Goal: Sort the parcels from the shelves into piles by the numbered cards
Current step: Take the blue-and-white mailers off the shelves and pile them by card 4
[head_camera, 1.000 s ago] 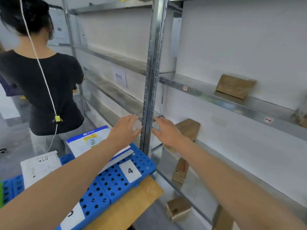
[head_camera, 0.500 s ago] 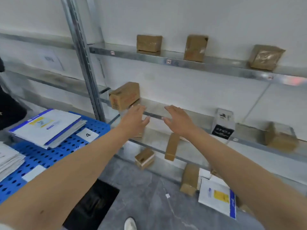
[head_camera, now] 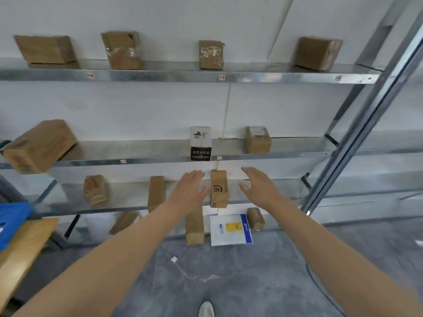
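target: upright brown parcel [head_camera: 219, 188], third shelf [head_camera: 128, 208] down, between both hands
left hand [head_camera: 188, 192]: spread wide, empty, just left of parcel
right hand [head_camera: 258, 187]: spread wide, empty, near its right
tip: close both palms on its sides evenly; tall, may topple

Four brown cardboard boxes [head_camera: 47, 50] stand along the top metal shelf [head_camera: 183, 76]. On the middle metal shelf [head_camera: 137, 159] a large tilted cardboard box [head_camera: 39, 146] overhangs the left end, a black-and-white printed carton [head_camera: 200, 144] stands at the centre and a small taped cardboard box [head_camera: 258, 140] sits right of it. My left hand [head_camera: 188, 191] and right hand [head_camera: 259, 188] flank an upright cardboard box marked SF [head_camera: 219, 188] on the lower metal shelf [head_camera: 91, 210]. Below it, a white mailer envelope [head_camera: 230, 229] lies on the bottom level, between two boxes.
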